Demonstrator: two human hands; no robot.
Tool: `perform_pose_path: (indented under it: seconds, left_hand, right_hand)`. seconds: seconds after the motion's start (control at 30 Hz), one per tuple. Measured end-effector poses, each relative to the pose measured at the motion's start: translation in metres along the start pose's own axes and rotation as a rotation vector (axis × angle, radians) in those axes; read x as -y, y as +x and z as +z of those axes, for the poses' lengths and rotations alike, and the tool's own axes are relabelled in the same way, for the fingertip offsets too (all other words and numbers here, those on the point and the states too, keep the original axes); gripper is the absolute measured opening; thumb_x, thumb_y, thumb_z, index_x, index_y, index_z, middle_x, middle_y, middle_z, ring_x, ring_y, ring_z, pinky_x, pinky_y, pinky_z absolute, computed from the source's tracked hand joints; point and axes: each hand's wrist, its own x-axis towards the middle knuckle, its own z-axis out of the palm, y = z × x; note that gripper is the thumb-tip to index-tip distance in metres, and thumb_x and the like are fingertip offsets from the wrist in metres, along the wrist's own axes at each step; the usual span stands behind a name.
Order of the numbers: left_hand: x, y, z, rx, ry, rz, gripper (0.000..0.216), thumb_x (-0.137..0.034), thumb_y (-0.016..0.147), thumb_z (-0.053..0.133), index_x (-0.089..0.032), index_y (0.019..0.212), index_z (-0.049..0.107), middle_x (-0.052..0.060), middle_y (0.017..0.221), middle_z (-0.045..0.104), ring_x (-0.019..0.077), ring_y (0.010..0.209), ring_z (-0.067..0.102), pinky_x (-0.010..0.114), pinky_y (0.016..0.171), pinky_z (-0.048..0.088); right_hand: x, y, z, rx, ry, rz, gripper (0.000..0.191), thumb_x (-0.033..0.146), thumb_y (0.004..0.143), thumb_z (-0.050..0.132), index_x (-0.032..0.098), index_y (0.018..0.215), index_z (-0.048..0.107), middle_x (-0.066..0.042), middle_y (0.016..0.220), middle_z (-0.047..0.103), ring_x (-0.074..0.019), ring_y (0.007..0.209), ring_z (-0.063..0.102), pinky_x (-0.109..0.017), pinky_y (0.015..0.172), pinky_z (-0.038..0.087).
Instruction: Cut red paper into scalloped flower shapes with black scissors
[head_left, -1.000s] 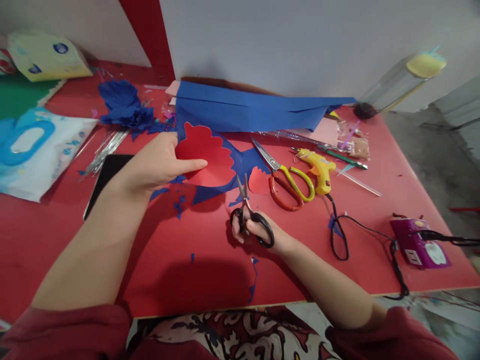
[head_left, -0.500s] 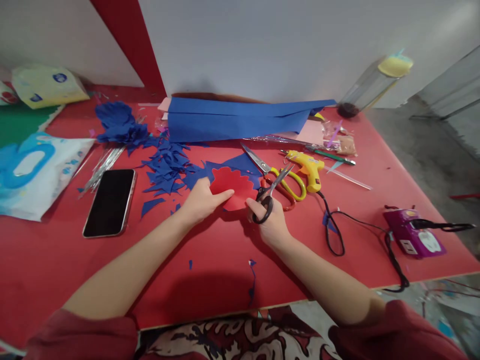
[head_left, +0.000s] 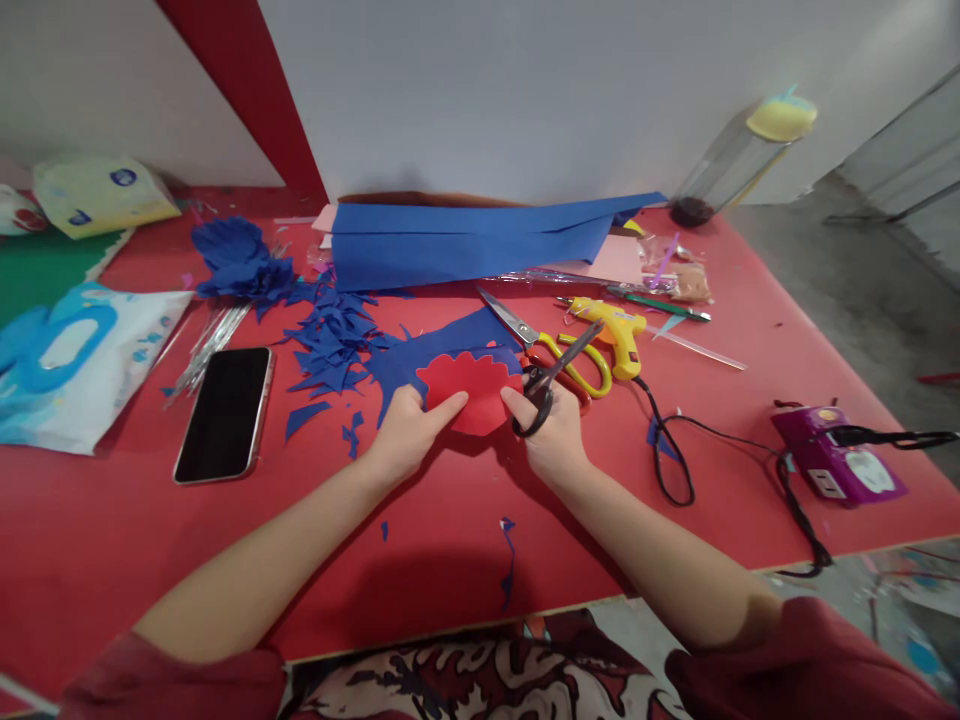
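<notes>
A red paper cutout [head_left: 477, 392] with a scalloped upper edge is stretched between my two hands, just above the table. My left hand [head_left: 412, 428] pinches its left side, thumb on top. On its right edge presses the thumb of my right hand [head_left: 556, 440]. That same hand also keeps hold of black-handled scissors [head_left: 562, 365], blades pointing up and away to the right. Beneath and behind the cutout lies blue paper [head_left: 450, 340]. Larger scissors with yellow and orange handles [head_left: 551, 345] rest just beyond my right hand.
Blue scraps [head_left: 334, 335] are heaped left of centre, near a phone [head_left: 225, 415] and a wipes pack [head_left: 97, 360]. A yellow glue gun [head_left: 619, 335] lies at right, its cord trailing towards a purple power box [head_left: 840, 455]. Folded blue sheets [head_left: 465, 245] lie along the wall.
The red cutout has been turned so its scalloped edge faces away, and my right thumb now grips its right edge. The scissors remain in my right hand. The view has shifted slightly.
</notes>
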Motion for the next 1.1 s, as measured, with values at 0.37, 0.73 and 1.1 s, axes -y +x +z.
perform_pose_path:
  seconds: [0.37,0.73,1.1]
  left_hand:
    - [-0.032,0.019,-0.045,0.070,0.138,0.016,0.029,-0.030,0.062,0.074,-0.018,0.088,0.067,0.004,0.085,0.070,0.0154,0.079,0.063,0.023,0.069,0.049]
    - [-0.036,0.011,-0.047,0.451,0.759,0.030,0.028,-0.041,0.075,0.056,-0.016,0.063,0.060,-0.004,0.054,0.049,0.0104,0.050,0.040,0.022,0.047,0.030]
    - [-0.037,0.011,-0.042,0.314,0.799,0.137,0.022,-0.037,0.073,0.058,-0.018,0.066,0.068,0.000,0.063,0.064,0.0156,0.059,0.051,0.024,0.056,0.038]
  right_hand:
    - [0.010,-0.001,-0.001,0.242,-0.149,0.067,0.027,0.034,0.061,0.063,0.020,0.061,0.040,0.009,0.046,0.031,-0.0062,0.044,0.028,-0.022,0.043,0.023]
    - [0.013,-0.009,0.001,0.457,-0.273,0.010,0.027,0.031,0.065,0.058,0.020,0.055,0.036,0.008,0.047,0.032,-0.0058,0.045,0.027,-0.022,0.045,0.023]
    - [0.013,-0.008,0.004,0.435,-0.178,0.125,0.025,0.032,0.063,0.061,0.019,0.056,0.040,0.007,0.044,0.042,-0.0065,0.041,0.035,-0.021,0.042,0.027]
